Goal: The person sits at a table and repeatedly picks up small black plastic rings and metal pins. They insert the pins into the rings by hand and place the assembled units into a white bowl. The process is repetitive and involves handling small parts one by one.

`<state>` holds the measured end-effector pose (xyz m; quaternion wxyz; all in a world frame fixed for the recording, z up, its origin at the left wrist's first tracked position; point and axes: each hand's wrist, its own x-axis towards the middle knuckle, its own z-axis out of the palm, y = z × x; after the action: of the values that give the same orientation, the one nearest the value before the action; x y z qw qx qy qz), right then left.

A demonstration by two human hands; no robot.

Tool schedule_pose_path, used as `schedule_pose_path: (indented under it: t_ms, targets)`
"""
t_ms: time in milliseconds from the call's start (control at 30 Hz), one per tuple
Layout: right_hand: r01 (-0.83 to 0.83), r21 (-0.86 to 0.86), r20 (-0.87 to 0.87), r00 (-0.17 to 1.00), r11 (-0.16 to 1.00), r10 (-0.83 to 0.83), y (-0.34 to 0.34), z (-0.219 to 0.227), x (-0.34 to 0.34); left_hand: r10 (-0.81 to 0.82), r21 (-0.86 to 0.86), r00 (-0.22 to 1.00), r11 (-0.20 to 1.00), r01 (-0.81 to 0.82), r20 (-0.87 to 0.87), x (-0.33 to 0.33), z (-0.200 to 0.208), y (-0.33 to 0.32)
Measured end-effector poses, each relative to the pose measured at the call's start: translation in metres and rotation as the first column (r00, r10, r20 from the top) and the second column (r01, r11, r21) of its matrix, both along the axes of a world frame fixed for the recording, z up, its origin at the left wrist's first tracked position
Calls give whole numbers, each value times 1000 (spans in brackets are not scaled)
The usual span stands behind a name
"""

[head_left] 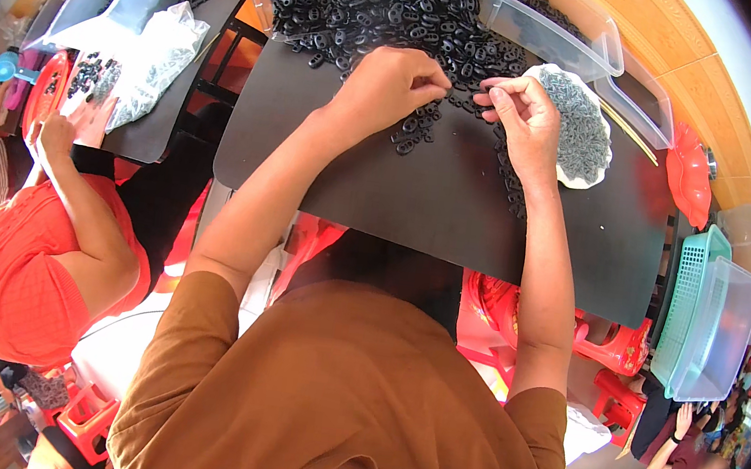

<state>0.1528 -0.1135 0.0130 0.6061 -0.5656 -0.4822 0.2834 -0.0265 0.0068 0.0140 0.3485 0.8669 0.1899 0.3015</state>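
A large heap of small black oval plastic pieces with holes covers the far side of the dark table. Just at the near edge of that heap, my left hand is closed in a pinch; whatever sits between its fingertips is too small to make out. My right hand faces it a short way off, thumb and fingertips closed around a black plastic piece. Below my left fingers lies a small cluster of black pieces. Another strip of them runs beneath my right wrist.
Right of my right hand stands a white scalloped bowl of small grey parts. Clear plastic bins flank the heap. A red dish and green basket are farther right. At the left, a person in red works at another table.
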Motion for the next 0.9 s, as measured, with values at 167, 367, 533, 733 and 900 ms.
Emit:
schedule_pose_path:
  t_ms: [167,367,533,733,900]
  targets:
    - [5,-88,48,999,996,-1,1,-5,3,-27,280,977,956,87,-210,-10,1,-8]
    - [-10,-91,48,999,996,15,1,-5,4,-34,194,988,979,64,-154,-24,-3,4]
    - [-22,-134,86,996,991,33,0,-9,4,-40,142,980,988,68,-193,-39,12,-6]
    - [-42,-144,116,992,989,59,2,-14,1,-34,313,970,943,111,-240,-45,-3,-18]
    - [-35,-142,68,997,989,45,2,-11,-1,-47,321,964,938,133,-260,-34,-4,-17]
